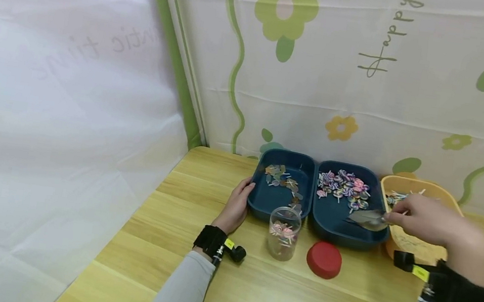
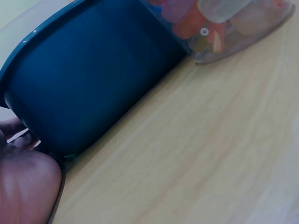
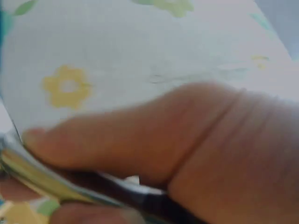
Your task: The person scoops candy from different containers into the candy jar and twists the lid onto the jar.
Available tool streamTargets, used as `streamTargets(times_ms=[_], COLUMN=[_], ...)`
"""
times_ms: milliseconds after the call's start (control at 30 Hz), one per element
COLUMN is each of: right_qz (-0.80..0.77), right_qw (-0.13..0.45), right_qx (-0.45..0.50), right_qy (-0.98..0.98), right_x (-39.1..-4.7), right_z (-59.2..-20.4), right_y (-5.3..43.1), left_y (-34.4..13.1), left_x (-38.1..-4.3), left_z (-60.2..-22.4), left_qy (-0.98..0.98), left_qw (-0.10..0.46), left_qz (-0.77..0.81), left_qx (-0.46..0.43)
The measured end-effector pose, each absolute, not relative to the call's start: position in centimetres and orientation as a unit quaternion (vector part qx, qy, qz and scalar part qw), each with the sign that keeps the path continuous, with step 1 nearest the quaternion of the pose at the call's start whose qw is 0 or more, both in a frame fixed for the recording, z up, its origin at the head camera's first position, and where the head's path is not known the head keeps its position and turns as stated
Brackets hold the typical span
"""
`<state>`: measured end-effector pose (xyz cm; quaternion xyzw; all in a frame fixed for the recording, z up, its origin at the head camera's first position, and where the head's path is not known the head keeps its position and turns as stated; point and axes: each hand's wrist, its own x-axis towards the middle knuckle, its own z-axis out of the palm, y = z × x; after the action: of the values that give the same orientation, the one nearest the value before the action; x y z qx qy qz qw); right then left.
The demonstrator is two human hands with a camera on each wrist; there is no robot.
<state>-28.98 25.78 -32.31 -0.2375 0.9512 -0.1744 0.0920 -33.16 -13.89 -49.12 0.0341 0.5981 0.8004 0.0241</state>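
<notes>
My left hand [image 1: 235,205] touches the outer left wall of the left dark blue tray [image 1: 258,200], its fingers beside the rim. In that tray lie brownish and clear lollipop-shaped pieces [image 1: 292,185]. The second blue tray [image 1: 329,223] holds striped, colourful lollipop-shaped pieces [image 1: 347,188]. My right hand [image 1: 428,219] pinches the handle of a metal scoop [image 1: 370,220], blurred, over this second tray's front right. In the right wrist view, thumb and fingers grip its shiny handle [image 3: 42,175]. A clear plastic jar [image 1: 281,248], partly filled with small pieces, stands uncapped before the left tray.
A red lid [image 1: 324,260] lies on the wooden table [image 1: 250,295], right of the jar. The yellow tray [image 1: 442,195] at right holds more small pieces, partly hidden by my right hand. A printed curtain [image 1: 305,88] hangs directly behind the trays.
</notes>
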Motion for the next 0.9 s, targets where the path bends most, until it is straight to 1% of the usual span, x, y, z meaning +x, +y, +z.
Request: streamTargets(times_ms=[100,233,367,500,633,900], right_qz=[-0.157,-0.179,-0.195,-0.196,-0.197,-0.176], right_qw=[0.108,0.103,0.099,0.088,0.09,0.108], right_qx=[-0.224,-0.186,-0.141,-0.119,-0.106,-0.136], right_qy=[0.956,0.961,0.965,0.969,0.97,0.969], right_x=[-30.9,-33.3,-34.8,-35.3,-35.5,-35.7], right_z=[-33.5,-35.9,-38.0,-39.3,-39.8,-39.7], right_y=[24.6,22.8,21.0,20.3,20.4,21.0], left_y=[-13.9,-13.8,-13.9,-13.8,-13.8,-13.8], left_x=[-33.3,-33.3,-33.1,-33.0,-33.0,-33.0], left_z=[-49.1,-49.1,-49.1,-49.1,-49.2,-49.0], left_qy=[0.595,0.593,0.594,0.596,0.593,0.597], left_qw=[0.021,0.023,0.027,0.027,0.024,0.026], left_qz=[0.802,0.804,0.803,0.802,0.804,0.801], left_qx=[0.035,0.035,0.037,0.037,0.031,0.035])
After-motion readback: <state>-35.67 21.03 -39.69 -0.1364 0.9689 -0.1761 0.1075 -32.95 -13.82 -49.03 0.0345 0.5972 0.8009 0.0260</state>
